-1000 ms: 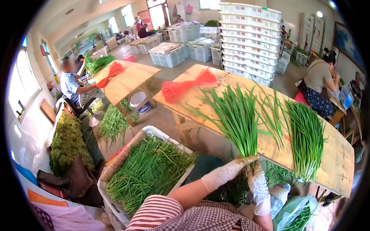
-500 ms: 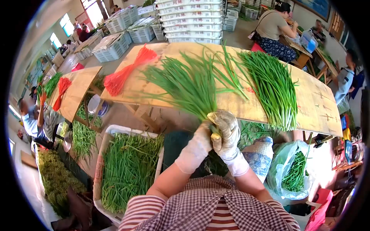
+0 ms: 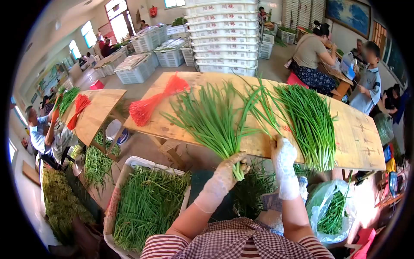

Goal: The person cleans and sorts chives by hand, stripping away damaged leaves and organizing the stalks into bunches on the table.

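My gloved left hand (image 3: 228, 172) is closed round the lower stems of a bunch of garlic chives (image 3: 215, 121), whose green leaves fan out over the wooden table. My right hand (image 3: 283, 151), also gloved, is at the table's front edge with its fingers pinched at the base of a few loose chives (image 3: 265, 110). Those loose stalks lie between the held bunch and a large pile of chives (image 3: 308, 121) on the right. A bundle of red ties (image 3: 157, 99) lies on the table's left part.
A crate (image 3: 184, 196) full of greens stands below at left, and a plastic bag (image 3: 317, 211) of greens at lower right. Beyond the wooden table (image 3: 353, 138) rises a stack of white crates (image 3: 226, 43). Other people sit or stand at tables on both sides.
Both hands were together at the bunch's stems. My right hand has let go and moved right to the loose chives, while my left hand keeps the bunch. The view has tilted up.
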